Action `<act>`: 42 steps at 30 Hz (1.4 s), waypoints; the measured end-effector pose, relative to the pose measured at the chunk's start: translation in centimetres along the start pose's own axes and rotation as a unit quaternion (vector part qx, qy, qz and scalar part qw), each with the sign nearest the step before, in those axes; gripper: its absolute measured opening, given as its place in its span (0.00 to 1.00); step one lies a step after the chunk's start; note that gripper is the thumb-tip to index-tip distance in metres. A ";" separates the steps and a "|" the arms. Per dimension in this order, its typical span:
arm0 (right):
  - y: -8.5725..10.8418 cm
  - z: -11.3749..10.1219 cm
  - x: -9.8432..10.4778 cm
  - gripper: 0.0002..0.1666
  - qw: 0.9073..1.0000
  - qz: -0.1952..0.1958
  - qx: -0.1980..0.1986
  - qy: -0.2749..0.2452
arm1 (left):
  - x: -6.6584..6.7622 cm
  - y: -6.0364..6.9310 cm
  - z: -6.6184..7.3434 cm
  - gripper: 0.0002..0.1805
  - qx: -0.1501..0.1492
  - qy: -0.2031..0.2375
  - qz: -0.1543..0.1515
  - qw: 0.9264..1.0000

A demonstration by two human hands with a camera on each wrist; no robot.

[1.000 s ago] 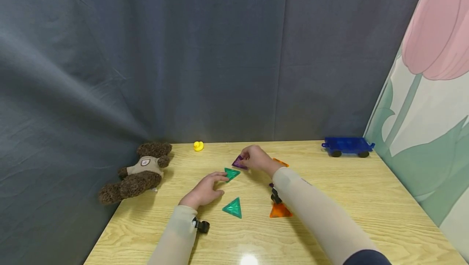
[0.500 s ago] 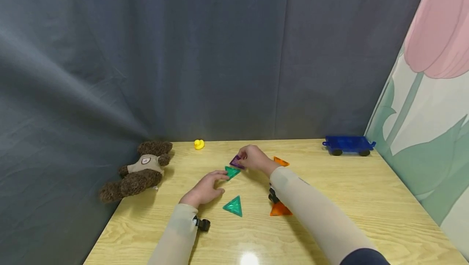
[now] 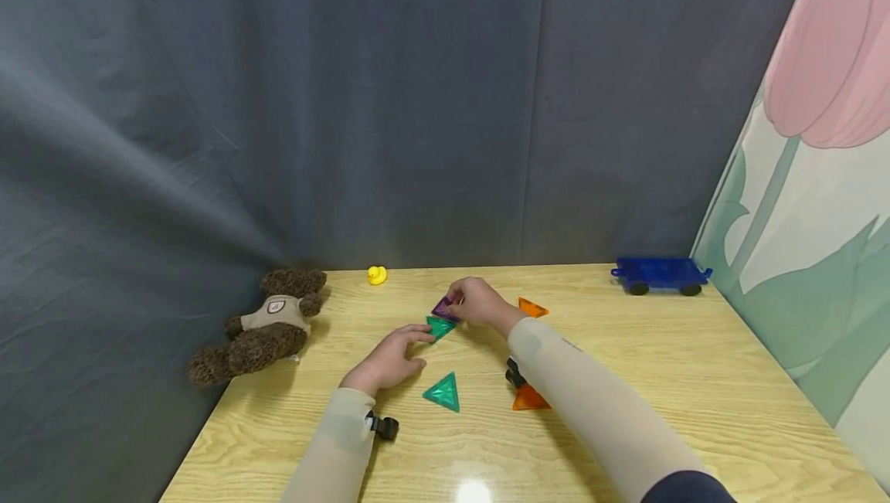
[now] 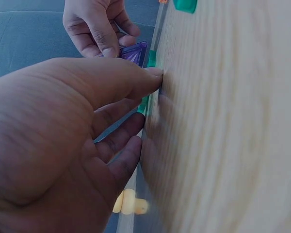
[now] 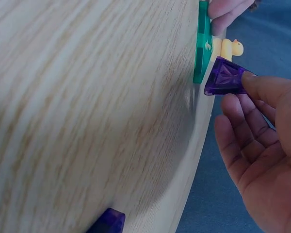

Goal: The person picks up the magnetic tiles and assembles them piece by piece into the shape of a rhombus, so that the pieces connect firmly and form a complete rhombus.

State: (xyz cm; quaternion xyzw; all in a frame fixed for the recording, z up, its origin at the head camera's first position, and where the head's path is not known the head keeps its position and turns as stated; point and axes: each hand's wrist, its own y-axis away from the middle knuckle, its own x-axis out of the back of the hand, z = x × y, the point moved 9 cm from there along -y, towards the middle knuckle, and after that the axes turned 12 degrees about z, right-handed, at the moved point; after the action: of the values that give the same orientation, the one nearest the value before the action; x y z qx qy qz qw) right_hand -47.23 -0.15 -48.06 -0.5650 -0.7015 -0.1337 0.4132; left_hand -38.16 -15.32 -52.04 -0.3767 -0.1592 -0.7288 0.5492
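Note:
My right hand pinches a purple translucent triangular magnetic tile between thumb and fingers, tilted just above the table. Beside it lies a green triangular tile, close to the purple one's edge. The fingertips of my left hand touch that green tile, fingers extended, with the thumb down by the tabletop. A second green triangular tile lies flat nearer to me. In the right wrist view another purple tile shows partly at the bottom edge; my right arm hides it in the head view.
Two orange triangular tiles lie on the right, one far and one near, partly behind my right forearm. At the back stand a yellow rubber duck and a blue wheeled wagon. A brown teddy bear lies at the left edge.
My right hand has moved slightly left with the purple tile, bringing it against or very near the green tile's far edge. The left hand stays put.

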 end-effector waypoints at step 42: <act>1.1 0.3 -1.4 0.08 0.998 -0.024 0.002 0.063 | 0.1 0.1 -0.6 0.25 0.009 0.025 -0.002 1.000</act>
State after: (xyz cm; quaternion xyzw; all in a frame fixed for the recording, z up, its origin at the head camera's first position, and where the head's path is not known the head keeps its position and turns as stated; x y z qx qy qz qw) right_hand -46.28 -0.53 -49.57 -0.5379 -0.6874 -0.1779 0.4544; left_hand -38.26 -15.81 -52.34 -0.3531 -0.1522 -0.7377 0.5549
